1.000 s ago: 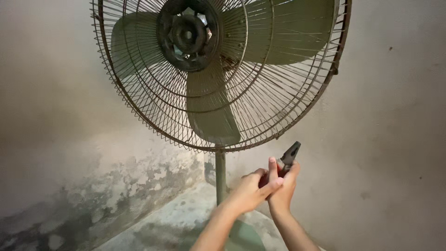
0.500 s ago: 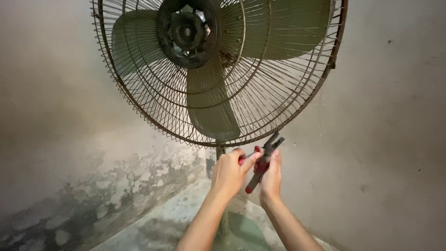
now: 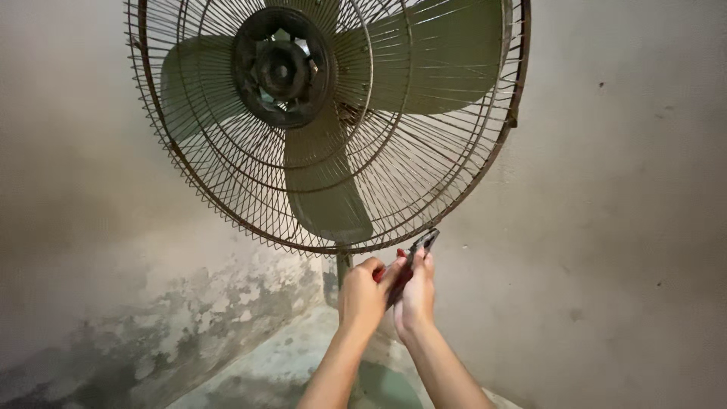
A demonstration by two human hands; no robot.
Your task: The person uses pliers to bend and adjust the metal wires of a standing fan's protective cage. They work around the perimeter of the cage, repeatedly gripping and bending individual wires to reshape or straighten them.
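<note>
I have raised both hands together to the bottom of the fan guard [image 3: 326,129]. My left hand [image 3: 362,297] and right hand [image 3: 415,297] press together, both closed around the red-handled pliers [image 3: 409,263], whose dark tip, lower and further right a second ago, now touches the rusty rim just right of the stand pole [image 3: 344,265].
</note>
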